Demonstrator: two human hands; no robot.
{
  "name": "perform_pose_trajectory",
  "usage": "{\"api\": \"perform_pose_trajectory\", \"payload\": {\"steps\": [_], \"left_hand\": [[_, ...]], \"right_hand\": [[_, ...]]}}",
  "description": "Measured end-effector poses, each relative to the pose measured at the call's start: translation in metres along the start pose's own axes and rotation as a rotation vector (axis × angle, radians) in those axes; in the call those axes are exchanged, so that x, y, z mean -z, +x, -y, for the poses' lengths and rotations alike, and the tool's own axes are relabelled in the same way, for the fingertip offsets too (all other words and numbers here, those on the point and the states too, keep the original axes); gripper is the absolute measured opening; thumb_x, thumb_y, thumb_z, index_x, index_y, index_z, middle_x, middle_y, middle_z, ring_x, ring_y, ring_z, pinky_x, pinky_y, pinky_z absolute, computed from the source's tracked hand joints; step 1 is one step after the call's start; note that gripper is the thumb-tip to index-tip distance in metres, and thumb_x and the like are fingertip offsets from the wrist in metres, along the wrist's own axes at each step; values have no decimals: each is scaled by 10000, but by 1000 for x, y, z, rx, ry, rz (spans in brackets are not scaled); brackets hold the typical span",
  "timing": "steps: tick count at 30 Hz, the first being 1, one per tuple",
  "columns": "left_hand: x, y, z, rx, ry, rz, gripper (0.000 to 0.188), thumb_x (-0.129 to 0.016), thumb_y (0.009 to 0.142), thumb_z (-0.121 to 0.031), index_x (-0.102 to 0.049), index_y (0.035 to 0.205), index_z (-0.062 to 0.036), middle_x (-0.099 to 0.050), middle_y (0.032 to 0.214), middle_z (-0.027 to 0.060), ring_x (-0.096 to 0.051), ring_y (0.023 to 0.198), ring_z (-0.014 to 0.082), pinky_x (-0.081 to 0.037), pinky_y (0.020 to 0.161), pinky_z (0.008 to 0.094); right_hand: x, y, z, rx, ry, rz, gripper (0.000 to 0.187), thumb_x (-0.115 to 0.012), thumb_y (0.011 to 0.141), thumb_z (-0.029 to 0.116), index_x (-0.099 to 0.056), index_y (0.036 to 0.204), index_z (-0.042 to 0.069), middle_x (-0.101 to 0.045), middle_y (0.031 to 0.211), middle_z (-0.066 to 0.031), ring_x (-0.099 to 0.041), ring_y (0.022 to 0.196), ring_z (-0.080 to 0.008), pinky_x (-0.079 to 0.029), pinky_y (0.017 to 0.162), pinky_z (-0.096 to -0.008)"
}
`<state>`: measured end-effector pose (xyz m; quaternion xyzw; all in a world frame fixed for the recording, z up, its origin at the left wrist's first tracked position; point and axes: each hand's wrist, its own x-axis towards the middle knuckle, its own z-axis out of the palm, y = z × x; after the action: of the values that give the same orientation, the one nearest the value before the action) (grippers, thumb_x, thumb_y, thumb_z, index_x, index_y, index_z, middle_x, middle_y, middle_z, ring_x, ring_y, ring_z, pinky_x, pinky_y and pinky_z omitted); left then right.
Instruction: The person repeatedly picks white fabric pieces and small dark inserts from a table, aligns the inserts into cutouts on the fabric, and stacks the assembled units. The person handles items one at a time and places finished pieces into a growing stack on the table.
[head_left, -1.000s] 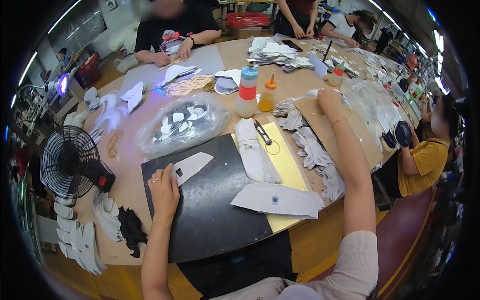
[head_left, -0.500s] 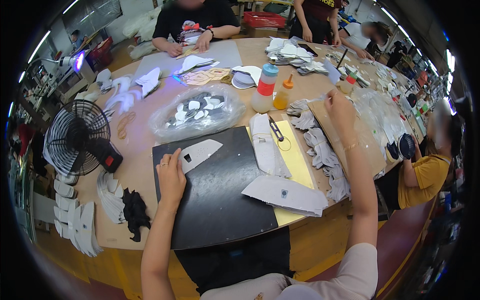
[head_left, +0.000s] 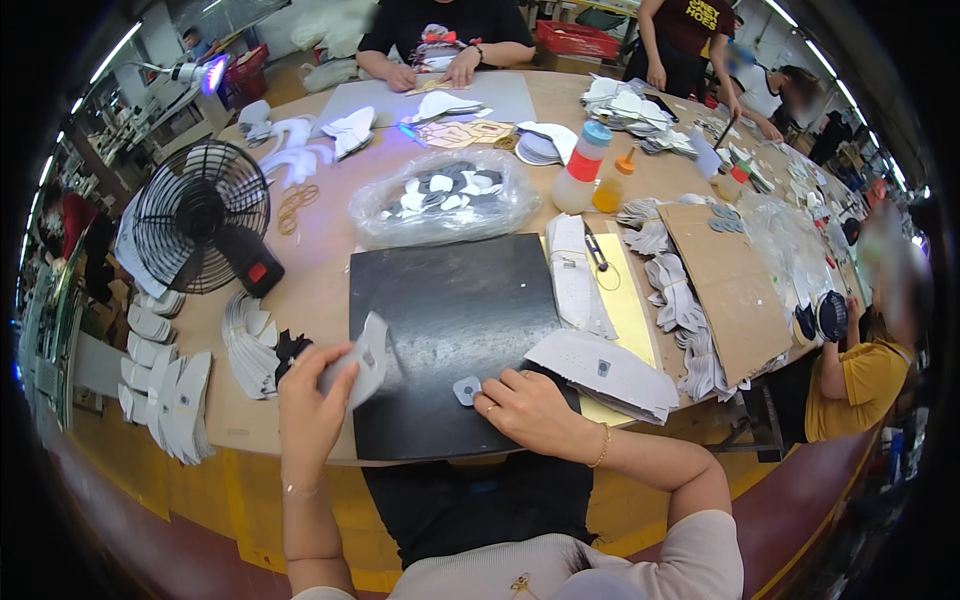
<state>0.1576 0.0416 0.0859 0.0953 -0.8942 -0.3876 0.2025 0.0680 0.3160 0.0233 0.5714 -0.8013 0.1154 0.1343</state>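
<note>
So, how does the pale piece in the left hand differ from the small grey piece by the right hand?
The pale piece is larger and long with a curved edge; the small grey piece is short and rounded. The pale piece is held up off the black mat in the left hand; the grey piece lies flat on the mat, at the fingertips of the right hand. Both are thin, flat cut parts.

Your left hand (head_left: 312, 408) holds a pale grey cut piece (head_left: 362, 362) tilted up over the black mat (head_left: 450, 300). Your right hand (head_left: 530, 408) touches a small grey patch (head_left: 466, 390) lying flat on that mat's near edge.
</note>
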Motion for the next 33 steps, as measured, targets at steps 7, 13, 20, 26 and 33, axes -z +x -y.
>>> {"api": "perform_pose_trajectory", "payload": {"steps": [7, 13, 20, 26, 33], "left_hand": [[28, -56, -41, 115, -349, 486, 191, -751, 883, -50, -758, 1062, 17, -688, 872, 109, -642, 774, 193, -485, 697, 291], [-17, -66, -46, 28, -494, 736, 195, -753, 903, -94, -772, 1081, -16, -703, 897, 94, -653, 784, 187, -486, 676, 301], [-28, -74, -36, 136, -299, 791, 237, -700, 943, -173, -726, 1127, -26, -684, 965, 148, -670, 880, 325, -514, 798, 384], [-39, -88, -24, 218, -245, 703, 197, -722, 936, -178, -720, 1022, 0, -677, 918, 130, -662, 824, 296, -504, 734, 369], [-53, -81, -12, 198, -377, 589, 184, -752, 928, -178, -724, 983, -5, -693, 985, 98, -671, 834, 236, -510, 716, 335]], "right_hand": [[21, -11, 16, -300, 501, -51, 381, -770, 873, 284, -703, 1172, 58, -658, 1052, -70, -648, 935, -230, -523, 799, -337], [47, -23, 35, -285, 1132, 262, 539, -770, 881, 441, -694, 1237, 44, -697, 1104, -129, -661, 1033, -325, -502, 934, -405], [45, -53, 36, -415, 1049, 325, 245, -703, 960, 249, -710, 1039, 17, -656, 936, -138, -630, 849, -344, -493, 823, -402], [38, -51, 42, -630, 1015, 274, 139, -695, 953, 124, -708, 1019, 2, -680, 929, -144, -679, 828, -329, -539, 744, -374], [38, -37, 37, -778, 1008, 180, 103, -736, 916, 70, -723, 993, 3, -721, 890, -113, -699, 769, -228, -538, 698, -306]]}}
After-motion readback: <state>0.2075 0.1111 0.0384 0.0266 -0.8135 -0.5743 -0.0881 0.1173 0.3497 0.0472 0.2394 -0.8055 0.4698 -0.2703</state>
